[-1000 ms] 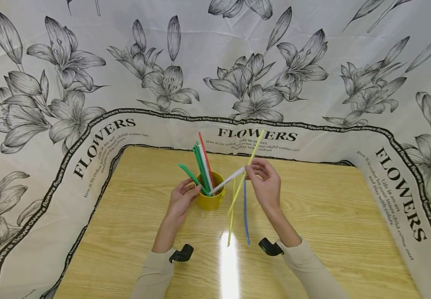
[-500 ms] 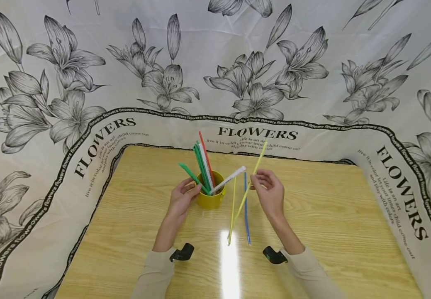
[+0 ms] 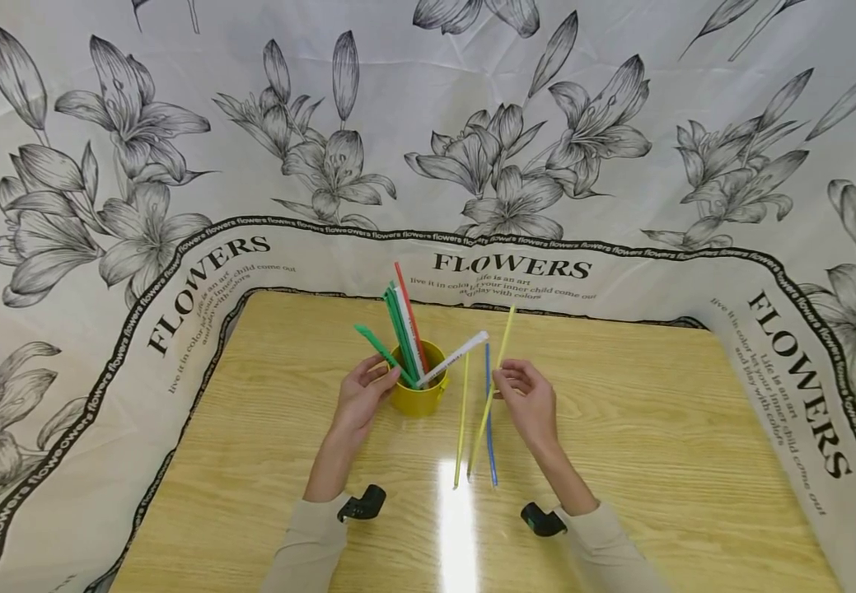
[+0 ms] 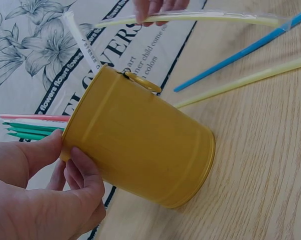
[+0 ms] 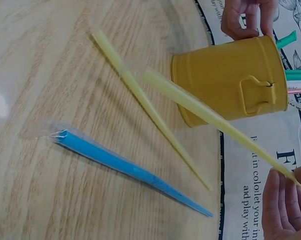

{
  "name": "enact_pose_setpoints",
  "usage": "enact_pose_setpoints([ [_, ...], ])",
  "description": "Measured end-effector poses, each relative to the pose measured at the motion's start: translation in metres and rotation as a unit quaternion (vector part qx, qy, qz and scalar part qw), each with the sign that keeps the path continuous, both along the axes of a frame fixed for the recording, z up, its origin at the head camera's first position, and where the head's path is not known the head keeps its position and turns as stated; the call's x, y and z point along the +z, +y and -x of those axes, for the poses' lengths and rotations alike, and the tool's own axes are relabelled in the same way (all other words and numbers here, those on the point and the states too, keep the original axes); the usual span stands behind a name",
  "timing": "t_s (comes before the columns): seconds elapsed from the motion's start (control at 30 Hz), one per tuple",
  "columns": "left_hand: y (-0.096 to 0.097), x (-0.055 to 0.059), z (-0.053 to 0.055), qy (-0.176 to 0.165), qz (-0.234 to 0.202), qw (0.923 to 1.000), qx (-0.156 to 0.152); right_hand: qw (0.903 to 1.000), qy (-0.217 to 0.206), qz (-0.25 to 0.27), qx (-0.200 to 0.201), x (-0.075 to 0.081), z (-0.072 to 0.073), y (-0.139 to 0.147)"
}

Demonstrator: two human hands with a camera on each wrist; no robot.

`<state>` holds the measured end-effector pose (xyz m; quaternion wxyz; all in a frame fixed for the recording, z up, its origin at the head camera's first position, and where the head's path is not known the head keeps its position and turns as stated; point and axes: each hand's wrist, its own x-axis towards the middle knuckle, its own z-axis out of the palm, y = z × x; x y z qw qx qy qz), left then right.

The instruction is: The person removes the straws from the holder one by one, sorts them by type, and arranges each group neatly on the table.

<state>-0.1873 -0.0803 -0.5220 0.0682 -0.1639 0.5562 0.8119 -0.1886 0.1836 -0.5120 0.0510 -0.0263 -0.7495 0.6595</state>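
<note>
My left hand (image 3: 359, 399) holds the yellow bucket (image 3: 416, 402) by its rim, thumb outermost in the left wrist view. Wrapped drinking straws lean inside it: green straws (image 3: 398, 325), a red straw (image 3: 407, 305) and a white straw (image 3: 453, 357) tilted out to the right. Thumb and fingertips of my right hand (image 3: 531, 403) pinch a yellow straw (image 5: 205, 112) in clear wrapping near its upper part; it slants over the table. Below it lie another yellow straw (image 5: 153, 110) and a blue straw (image 5: 115, 162), the held straw's lower end between them in the head view.
The wooden table (image 3: 657, 428) carries a bright light reflection near its front. Behind it and at both sides hangs a white cloth (image 3: 368, 165) printed with flowers and lettering. A small wire handle (image 5: 255, 95) hangs on the bucket's side.
My right hand has come down and toward me with the yellow straw, away from the white straw's tip. The held straw's lower end has moved nearer the front. My left hand stays on the bucket.
</note>
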Motion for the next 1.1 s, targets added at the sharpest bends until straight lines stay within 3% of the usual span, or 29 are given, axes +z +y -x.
enact_pose_setpoints([
  [0.53,0.001,0.002,0.000,-0.001,0.000,1.0000,0.003,0.9988,-0.031,-0.038,0.007,-0.035,0.009,-0.001],
  [0.73,0.001,0.002,-0.001,0.000,0.001,1.0000,0.001,0.9952,-0.048,-0.084,0.017,-0.042,0.012,-0.003],
  [1.1,0.001,0.000,-0.001,0.003,-0.002,1.0000,0.003,0.9828,-0.031,-0.182,0.010,-0.052,0.018,-0.014],
])
